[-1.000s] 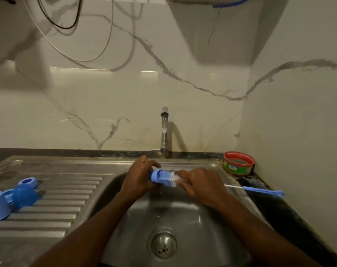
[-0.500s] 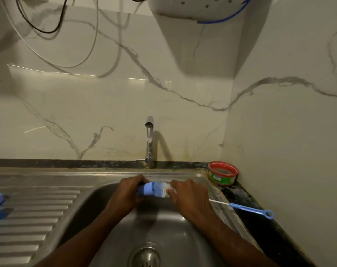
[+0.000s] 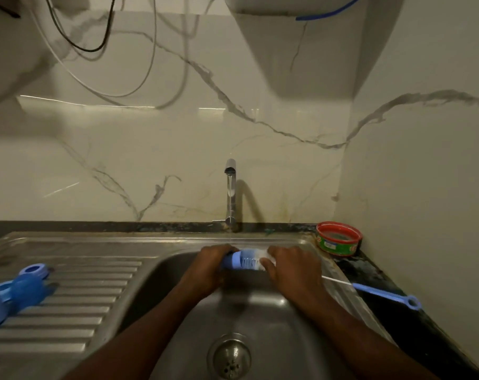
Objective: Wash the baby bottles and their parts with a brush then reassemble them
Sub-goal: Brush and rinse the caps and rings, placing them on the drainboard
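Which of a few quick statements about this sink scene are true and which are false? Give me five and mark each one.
1. Water is running from the tap. True.
2. The left hand holds the baby bottle over the sink. True.
3. The brush lies loose on the drainboard. False: the right hand grips it at the bottle's mouth, its blue handle sticking out to the right.
4. The red-rimmed tub sits in the sink basin. False: it stands on the counter in the right corner.
5. Blue bottle parts lie on the drainboard at left. True.
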`<state>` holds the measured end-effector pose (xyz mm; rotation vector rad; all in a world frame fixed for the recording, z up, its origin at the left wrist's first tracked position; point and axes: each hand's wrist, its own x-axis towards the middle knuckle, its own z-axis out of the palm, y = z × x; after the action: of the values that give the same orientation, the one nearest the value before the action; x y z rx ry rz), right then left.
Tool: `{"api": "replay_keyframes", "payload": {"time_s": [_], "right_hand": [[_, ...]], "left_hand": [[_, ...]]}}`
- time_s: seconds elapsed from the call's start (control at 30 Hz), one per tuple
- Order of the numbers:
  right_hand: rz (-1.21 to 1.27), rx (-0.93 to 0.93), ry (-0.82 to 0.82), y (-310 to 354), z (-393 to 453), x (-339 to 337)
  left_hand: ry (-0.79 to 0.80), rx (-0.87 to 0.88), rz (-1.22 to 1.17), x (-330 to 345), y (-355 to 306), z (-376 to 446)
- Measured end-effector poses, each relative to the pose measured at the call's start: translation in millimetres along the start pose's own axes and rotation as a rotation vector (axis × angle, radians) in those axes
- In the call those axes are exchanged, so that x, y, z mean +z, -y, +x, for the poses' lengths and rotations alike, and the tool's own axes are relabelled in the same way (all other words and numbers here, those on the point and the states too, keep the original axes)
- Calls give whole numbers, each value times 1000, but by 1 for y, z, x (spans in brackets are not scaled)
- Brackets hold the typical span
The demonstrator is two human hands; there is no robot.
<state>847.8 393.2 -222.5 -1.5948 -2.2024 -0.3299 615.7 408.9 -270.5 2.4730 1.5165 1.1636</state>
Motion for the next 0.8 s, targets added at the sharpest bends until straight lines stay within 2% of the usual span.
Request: {"api": "replay_keyframes", "payload": {"time_s": [0.07, 0.17, 0.27, 0.33, 0.37, 0.43, 0.5, 0.57, 0.63, 0.73, 0.8], "right_hand": [[73, -49, 26, 3, -2, 3], [165, -177, 45, 12, -7, -1], [72, -178, 11, 16, -4, -6], [19, -75, -8, 12, -1, -5], [-11, -14, -27, 8, 1, -5], [-56, 48, -73, 1, 2, 0], [-19, 48, -61, -3, 1, 7], [102, 5, 9, -1, 2, 13], [206, -93, 64, 4, 0, 14], [172, -212, 28, 10, -1, 10], [91, -162, 0, 9, 1, 4]], "left_hand": [[-97, 18, 89, -5, 5, 2], [-118, -70, 153, -1, 9, -2], [17, -153, -9, 6, 9, -6], [127, -130, -163, 7, 4, -7], [146, -99, -165, 8, 1, -6], [87, -61, -71, 6, -4, -6], [-51, -30, 19, 0, -3, -1], [-149, 3, 85, -5, 2, 1], [-161, -46, 138, -4, 7, -2], [-50, -99, 94, 2, 15, -9], [72, -113, -66, 3, 12, -10]]}}
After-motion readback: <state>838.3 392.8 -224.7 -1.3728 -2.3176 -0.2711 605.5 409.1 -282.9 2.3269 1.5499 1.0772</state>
